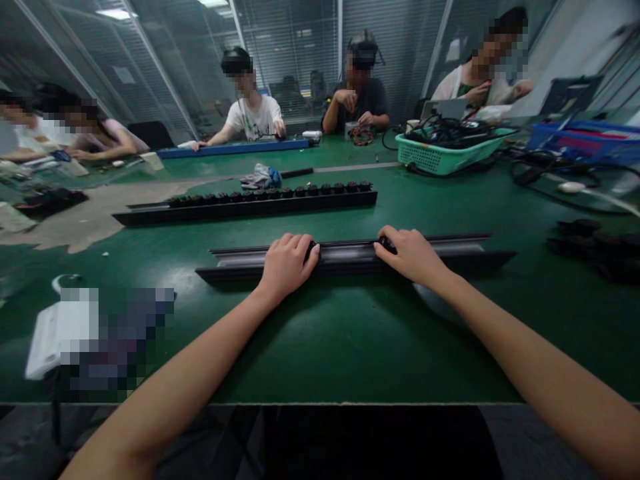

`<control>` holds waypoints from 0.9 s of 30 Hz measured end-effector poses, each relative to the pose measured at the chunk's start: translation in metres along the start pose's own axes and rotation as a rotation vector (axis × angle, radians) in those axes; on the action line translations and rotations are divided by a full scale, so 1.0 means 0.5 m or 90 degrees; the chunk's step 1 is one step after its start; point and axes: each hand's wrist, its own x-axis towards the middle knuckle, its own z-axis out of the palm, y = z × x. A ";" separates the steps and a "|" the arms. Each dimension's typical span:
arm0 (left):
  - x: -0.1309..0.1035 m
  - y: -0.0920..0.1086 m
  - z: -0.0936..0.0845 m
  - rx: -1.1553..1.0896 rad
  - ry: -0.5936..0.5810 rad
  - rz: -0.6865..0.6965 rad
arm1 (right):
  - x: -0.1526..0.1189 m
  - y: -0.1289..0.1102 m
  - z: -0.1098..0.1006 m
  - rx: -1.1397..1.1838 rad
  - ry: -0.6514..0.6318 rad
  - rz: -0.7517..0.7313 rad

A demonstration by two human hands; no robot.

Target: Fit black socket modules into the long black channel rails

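Observation:
A long black channel rail [350, 255] lies across the green table in front of me, its pale inner groove facing up. My left hand [287, 263] is closed around a small black part [312, 249] at the rail, left of its middle. To the right, my right hand [410, 253] grips another small black part [387, 244] over the groove. A stretch of bare groove shows between the two hands. Farther back lies a second black rail [250, 208] with a row of several black round parts [285, 193] along it.
A green basket [435, 159] of cables stands at the back right, beside a blue bin [585, 141]. Black parts [595, 243] lie at the right. Gloves [261, 177] are behind the far rail, a white device [60, 333] at the left. Several people sit beyond.

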 end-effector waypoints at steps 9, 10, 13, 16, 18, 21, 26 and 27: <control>-0.005 -0.003 -0.006 0.008 0.000 0.001 | -0.003 0.002 -0.007 0.009 -0.009 0.008; -0.005 -0.003 -0.006 0.007 0.000 0.001 | -0.004 0.003 -0.007 0.008 -0.011 0.009; -0.006 -0.005 -0.005 -0.002 0.002 0.003 | -0.006 0.004 -0.009 0.020 -0.017 0.015; -0.007 -0.005 -0.004 -0.005 0.003 0.003 | -0.007 0.003 -0.011 0.028 -0.017 0.020; -0.007 -0.005 -0.004 -0.004 0.004 0.004 | -0.007 0.003 -0.013 0.027 -0.016 0.020; -0.006 -0.005 -0.003 -0.002 0.007 0.004 | -0.006 0.005 -0.014 0.037 -0.024 0.019; -0.007 -0.005 -0.003 0.002 0.009 0.008 | -0.006 0.010 -0.011 0.032 -0.026 0.035; -0.007 -0.005 -0.003 0.004 0.009 0.010 | -0.007 0.010 -0.011 0.028 -0.023 0.037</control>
